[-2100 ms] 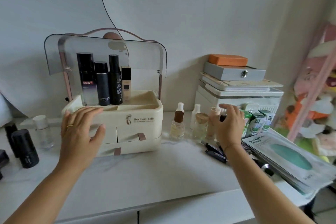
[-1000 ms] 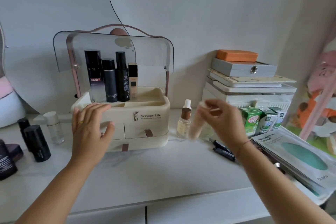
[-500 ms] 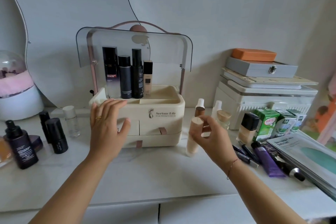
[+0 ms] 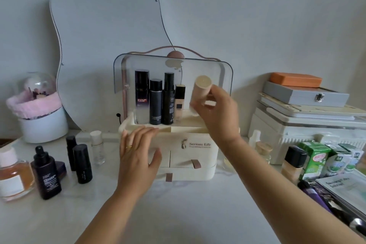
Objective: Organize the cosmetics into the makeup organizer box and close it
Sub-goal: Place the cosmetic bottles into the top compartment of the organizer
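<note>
Right hand (image 4: 217,114) around pink tube (image 4: 200,93), left hand (image 4: 136,156) flat against organizer box (image 4: 198,157).

We are looking at a dressing corner in a home. A wavy-edged mirror (image 4: 107,45) sits on the plain wall (image 4: 257,16) behind a white tabletop (image 4: 178,204). Dark bottles (image 4: 46,172) and a perfume bottle (image 4: 13,176) stand on it beside a cream makeup organizer box (image 4: 206,172) with a clear lid. A glass dome (image 4: 36,89) with something pink inside sits at the left. At the right, a grey case (image 4: 297,93) tops stacked storage boxes (image 4: 297,125), near sheet-mask packets (image 4: 344,186).
</note>
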{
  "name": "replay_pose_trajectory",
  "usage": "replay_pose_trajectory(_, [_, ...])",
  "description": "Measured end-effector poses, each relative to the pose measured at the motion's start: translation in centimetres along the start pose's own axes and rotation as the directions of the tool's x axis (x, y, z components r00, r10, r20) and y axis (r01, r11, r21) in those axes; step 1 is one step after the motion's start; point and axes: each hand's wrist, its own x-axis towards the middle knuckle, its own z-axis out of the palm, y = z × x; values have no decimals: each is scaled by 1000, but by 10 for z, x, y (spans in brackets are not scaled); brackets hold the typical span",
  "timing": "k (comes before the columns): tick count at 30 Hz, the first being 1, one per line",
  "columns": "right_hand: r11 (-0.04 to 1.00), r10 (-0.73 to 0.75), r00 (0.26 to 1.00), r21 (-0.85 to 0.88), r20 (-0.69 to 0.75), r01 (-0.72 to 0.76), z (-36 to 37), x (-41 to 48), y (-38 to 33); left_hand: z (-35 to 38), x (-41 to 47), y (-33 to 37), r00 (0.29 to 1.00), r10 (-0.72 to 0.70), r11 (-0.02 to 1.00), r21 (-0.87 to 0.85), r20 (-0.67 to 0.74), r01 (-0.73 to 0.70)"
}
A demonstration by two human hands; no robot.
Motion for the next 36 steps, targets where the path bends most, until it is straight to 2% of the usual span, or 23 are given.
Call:
replay_pose_trajectory(4, [954,289,952,-107,99,-278,45,41,30,-2,-1,0,1000,-9,1000,-20,17,9])
replay_pose_trajectory(9, [874,478,865,-185,155,-450,72,62,59,-1,-1,-1,1000,-4,999,-38,7,4])
replay_pose_trajectory(14, [851,520,836,-191,174,-489,80,67,70,2,0,-2,1000,-8,999,-37,-7,7])
replay_pose_trajectory(20, [810,569,792,-317,221,-493,78,65,70,3,0,-1,1000,-18,999,-28,-5,18])
replay_pose_trajectory(24, [833,521,821,-347,233,-431,68,57,52,1,-1,-2,1000,-8,1000,-12,12,8])
replay_pose_trajectory(26, [901,392,899,-281,194,-332,55,42,42,0,-1,-2,1000,4,1000,-3,14,-4])
replay_pose_trajectory(28, [977,191,974,-114,118,-178,30,9,33,0,-1,-3,1000,16,1000,4,7,-16])
replay_pose_trajectory(29, [993,107,993,-55,55,-104,13,-11,34,1,-1,-4,1000,23,1000,8,-1,-23])
replay_pose_trajectory(31, [996,16,994,-84,-109,-25,-25,-49,52,3,1,-4,999,30,999,23,-22,-30])
replay_pose_trajectory(33, [980,34,957,-178,-288,-88,-65,-76,84,5,2,-2,999,26,999,36,-44,-24])
replay_pose_trajectory(36, [894,237,865,-251,-442,-372,-113,-92,135,9,3,3,996,2,999,44,-87,1])
